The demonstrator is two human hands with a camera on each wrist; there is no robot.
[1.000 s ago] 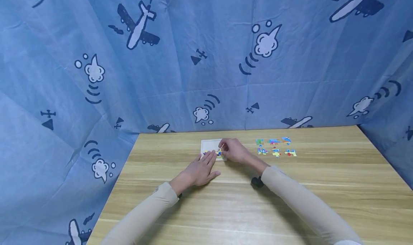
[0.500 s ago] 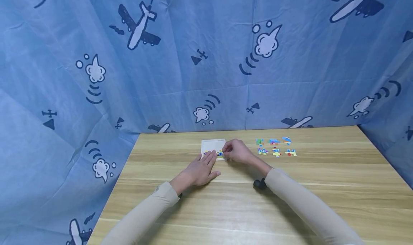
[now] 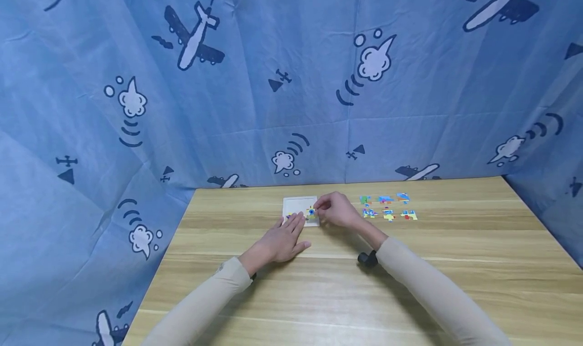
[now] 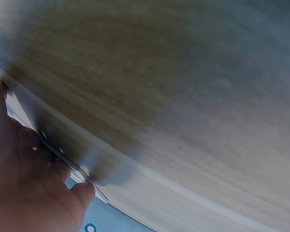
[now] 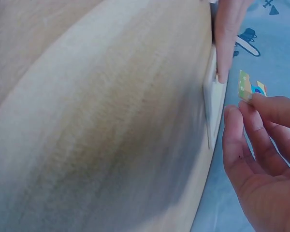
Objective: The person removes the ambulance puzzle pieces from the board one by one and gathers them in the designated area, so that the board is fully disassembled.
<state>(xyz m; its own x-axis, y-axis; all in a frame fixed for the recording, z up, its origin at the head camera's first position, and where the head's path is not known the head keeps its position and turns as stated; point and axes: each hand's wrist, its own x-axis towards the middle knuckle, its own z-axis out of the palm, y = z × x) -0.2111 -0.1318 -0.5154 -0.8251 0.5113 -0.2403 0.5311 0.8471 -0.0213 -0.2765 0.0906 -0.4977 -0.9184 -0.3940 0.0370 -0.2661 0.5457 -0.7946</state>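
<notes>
My left hand (image 3: 284, 240) lies with straight fingers on the lower left of a white puzzle tray (image 3: 298, 202), partly covering colourful pieces along its lower edge. In the left wrist view, the fingertips (image 4: 83, 191) rest at the tray's edge. My right hand (image 3: 338, 212) pinches a puzzle piece (image 5: 245, 87) between thumb and fingers. In the right wrist view that piece is tilted up, clear of the tray, showing green, yellow and blue. From the head view it overlaps the tray's right side. The upper part of the tray is bare white.
To the right of the tray, several loose puzzle pieces (image 3: 386, 200) lie in two rows on the wooden table (image 3: 328, 295). A blue curtain (image 3: 255, 83) printed with aeroplanes hangs behind the table and at its sides.
My right hand has shifted slightly right, and the piece in its fingers has lifted and turned over the tray's right side. The left hand has stayed in place.
</notes>
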